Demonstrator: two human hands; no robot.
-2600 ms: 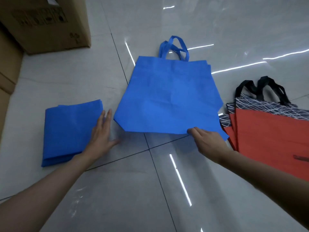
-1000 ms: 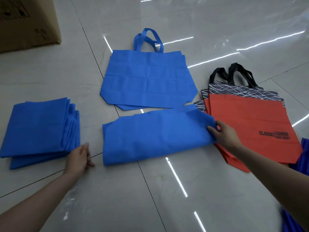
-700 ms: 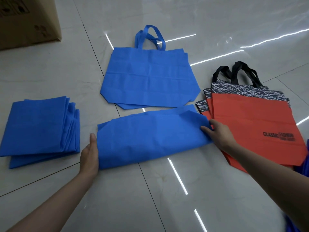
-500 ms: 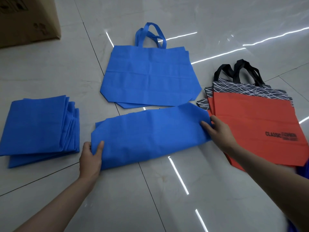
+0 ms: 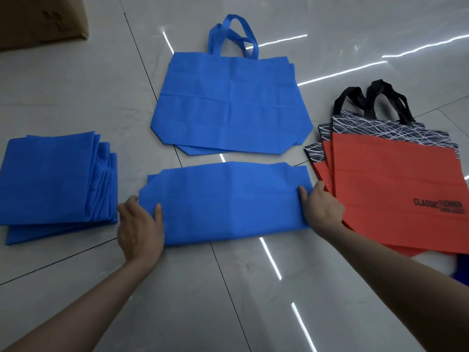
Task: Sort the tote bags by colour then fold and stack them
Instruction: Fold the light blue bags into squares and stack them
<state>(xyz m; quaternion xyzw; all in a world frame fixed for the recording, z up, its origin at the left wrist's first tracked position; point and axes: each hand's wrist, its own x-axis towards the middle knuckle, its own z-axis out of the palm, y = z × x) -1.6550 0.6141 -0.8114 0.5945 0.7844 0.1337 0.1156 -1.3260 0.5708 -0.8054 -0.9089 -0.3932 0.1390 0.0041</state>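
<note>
A blue tote bag folded in half (image 5: pixel 228 201) lies flat on the floor in front of me. My left hand (image 5: pixel 140 227) grips its left end, thumb on top. My right hand (image 5: pixel 321 209) grips its right end. Behind it lies a pile of unfolded blue totes (image 5: pixel 228 107) with handles pointing away. A stack of folded blue totes (image 5: pixel 53 181) sits at the left. Orange totes (image 5: pixel 390 189) with black patterned tops and black handles lie fanned at the right.
A cardboard box (image 5: pixel 40 19) stands at the far left corner. The floor is glossy grey tile (image 5: pixel 228 301) with dark grout lines and light reflections. A bit of blue fabric (image 5: pixel 463 270) shows at the right edge.
The top blue tote was folded in half and pulled toward me. My left hand moved from beside the folded stack to the bag's left end and took hold of it.
</note>
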